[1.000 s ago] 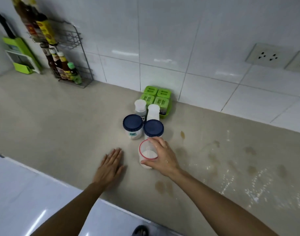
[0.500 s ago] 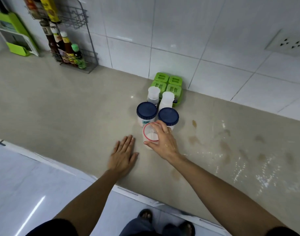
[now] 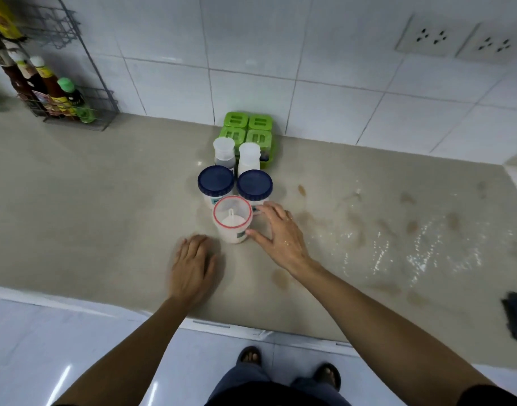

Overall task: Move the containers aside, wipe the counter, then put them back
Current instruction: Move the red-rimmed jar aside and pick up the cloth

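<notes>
A clear red-rimmed container (image 3: 232,219) with white powder and a small scoop inside stands on the beige counter (image 3: 90,206). My right hand (image 3: 277,232) is just to its right, fingers spread, no longer wrapped around it. Behind it stand two blue-lidded jars (image 3: 216,180) (image 3: 254,185), two small white shakers (image 3: 223,151) (image 3: 249,155) and a green four-part spice box (image 3: 248,127) by the wall. My left hand (image 3: 194,266) rests on the counter, left of and in front of the container, holding nothing.
The counter right of the containers is wet with brown stains (image 3: 409,227). A dark cloth (image 3: 516,315) lies at the right edge. A wire rack with sauce bottles (image 3: 55,95) stands back left. Wall sockets (image 3: 456,39) sit upper right. The counter's front edge is below my hands.
My right hand has let go of the red-rimmed container's top and drawn back to its right side. My left hand stays on the counter. The camera has pulled back.
</notes>
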Action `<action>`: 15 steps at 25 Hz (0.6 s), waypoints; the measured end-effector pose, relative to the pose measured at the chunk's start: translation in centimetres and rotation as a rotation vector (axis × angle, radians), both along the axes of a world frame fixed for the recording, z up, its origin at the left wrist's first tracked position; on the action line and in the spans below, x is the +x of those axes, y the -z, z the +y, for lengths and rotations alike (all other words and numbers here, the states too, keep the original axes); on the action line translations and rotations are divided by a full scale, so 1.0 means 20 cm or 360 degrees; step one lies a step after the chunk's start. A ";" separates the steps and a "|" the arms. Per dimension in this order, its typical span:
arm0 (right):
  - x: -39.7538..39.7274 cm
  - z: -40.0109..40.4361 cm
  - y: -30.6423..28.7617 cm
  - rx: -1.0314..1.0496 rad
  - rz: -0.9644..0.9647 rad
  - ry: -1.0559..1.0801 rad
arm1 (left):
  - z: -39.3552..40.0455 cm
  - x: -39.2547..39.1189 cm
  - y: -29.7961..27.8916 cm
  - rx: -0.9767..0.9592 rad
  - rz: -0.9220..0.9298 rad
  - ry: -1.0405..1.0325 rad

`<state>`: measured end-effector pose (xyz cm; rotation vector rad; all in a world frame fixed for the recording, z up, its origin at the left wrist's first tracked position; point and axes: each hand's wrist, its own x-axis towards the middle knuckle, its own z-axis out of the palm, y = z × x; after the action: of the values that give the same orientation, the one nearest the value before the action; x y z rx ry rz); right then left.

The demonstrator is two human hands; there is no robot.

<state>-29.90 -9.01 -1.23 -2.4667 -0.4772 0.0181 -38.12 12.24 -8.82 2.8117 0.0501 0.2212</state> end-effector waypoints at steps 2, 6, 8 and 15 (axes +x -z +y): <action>-0.03 -0.21 0.02 0.0006 0.0001 0.0100 | -0.13 0.01 -0.02 -0.0057 -0.0097 0.0027; -0.10 -0.73 0.07 -0.0038 0.0095 0.0409 | -0.57 0.08 -0.05 -0.0158 -0.0171 0.0354; -0.15 -1.00 0.09 -0.0070 0.0133 0.0548 | -0.84 0.14 -0.08 -0.0185 -0.0145 0.0482; -0.36 -2.07 0.15 -0.0185 0.0250 0.0963 | -1.92 0.24 -0.11 -0.0247 0.0091 0.0867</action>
<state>-37.02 -50.50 -4.23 -2.5987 0.3539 -0.0087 -33.40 -26.12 -6.55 2.5582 -0.6459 0.0064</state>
